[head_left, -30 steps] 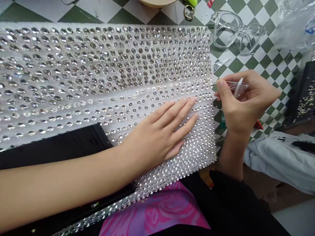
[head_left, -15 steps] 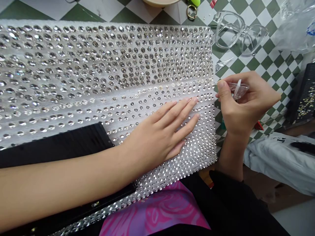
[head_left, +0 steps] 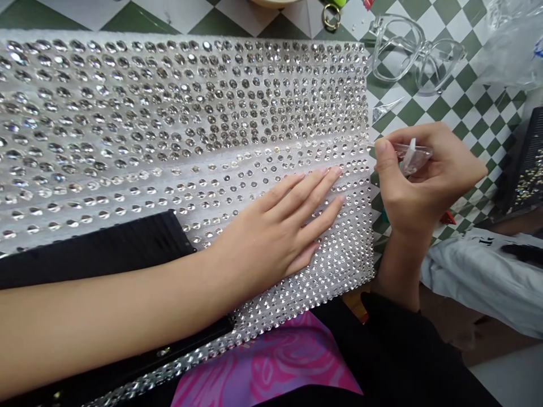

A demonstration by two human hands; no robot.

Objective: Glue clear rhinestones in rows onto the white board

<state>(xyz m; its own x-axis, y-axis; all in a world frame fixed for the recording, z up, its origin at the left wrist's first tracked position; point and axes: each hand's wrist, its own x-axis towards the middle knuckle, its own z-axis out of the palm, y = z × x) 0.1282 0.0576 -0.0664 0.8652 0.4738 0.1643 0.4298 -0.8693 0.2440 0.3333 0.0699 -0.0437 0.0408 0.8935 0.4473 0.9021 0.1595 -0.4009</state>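
A white sheet [head_left: 182,121] set with rows of clear rhinestones spreads across the view. My left hand [head_left: 284,226] lies flat on it, fingers stretched and slightly spread, holding nothing. At the sheet's right edge my right hand [head_left: 424,175] is closed, thumb and forefinger pinched together. A crumpled clear plastic piece [head_left: 419,158] with a whitish strip sticks out of its curled fingers. What the fingertips pinch at the edge is too small to make out. A black flat panel [head_left: 97,246] rests on the sheet beneath my left forearm.
Clear-framed glasses [head_left: 418,53] and a gold ring [head_left: 331,17] lie on the green-and-white checked tablecloth [head_left: 453,118]. Clear plastic bags [head_left: 509,45] are at the upper right. A black tray [head_left: 528,164] with small gold bits and a light cloth [head_left: 479,277] are on the right.
The view has shifted very slightly. Both hands keep nearly the same place on and beside the sheet, and the right hand's pinch holds.
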